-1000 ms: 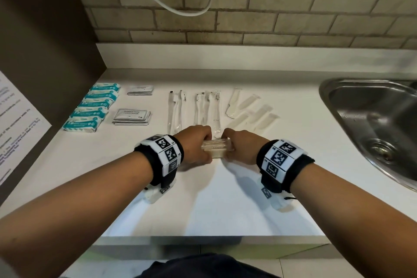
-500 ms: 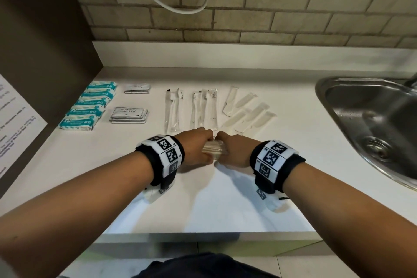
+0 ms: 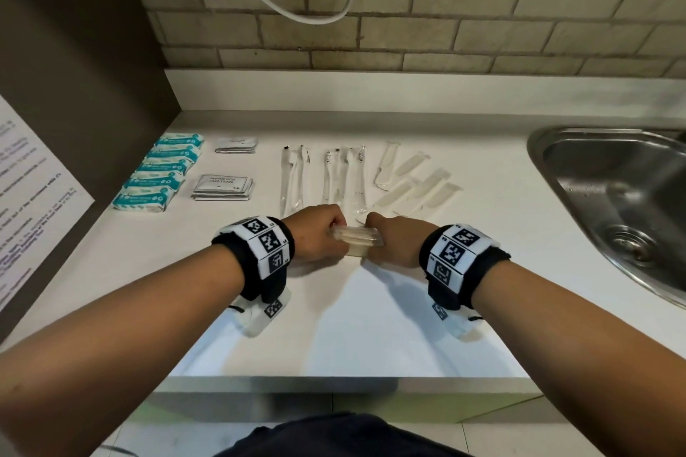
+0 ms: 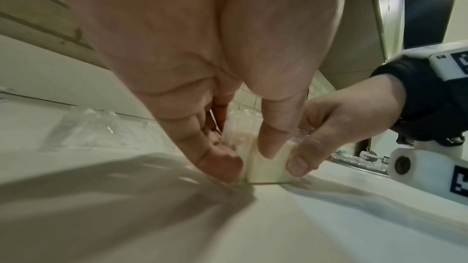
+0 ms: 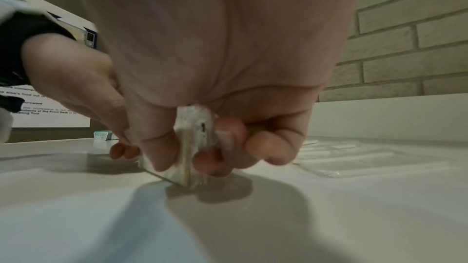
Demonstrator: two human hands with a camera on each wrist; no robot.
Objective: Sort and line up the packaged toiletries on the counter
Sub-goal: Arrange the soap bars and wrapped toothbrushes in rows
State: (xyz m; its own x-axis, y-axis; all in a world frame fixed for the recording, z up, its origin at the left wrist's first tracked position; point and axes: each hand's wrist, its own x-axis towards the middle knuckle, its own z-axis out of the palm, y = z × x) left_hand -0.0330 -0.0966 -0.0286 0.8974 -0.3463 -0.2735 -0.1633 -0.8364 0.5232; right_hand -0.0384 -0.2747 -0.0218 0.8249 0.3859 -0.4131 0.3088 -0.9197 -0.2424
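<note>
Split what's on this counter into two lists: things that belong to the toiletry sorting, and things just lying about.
Job:
- clear packets, in the grip of left hand and right hand
- teal soap bars
- shampoo sachets
- wrapped toothbrushes
- wrapped combs

Not the job:
- sink
- white cable
- printed notice

We have bare counter (image 3: 352, 338) near us; toothbrush packets (image 3: 326, 178) and comb packets (image 3: 415, 185) crowd the far side, sink (image 3: 612, 211) blocks right.
</note>
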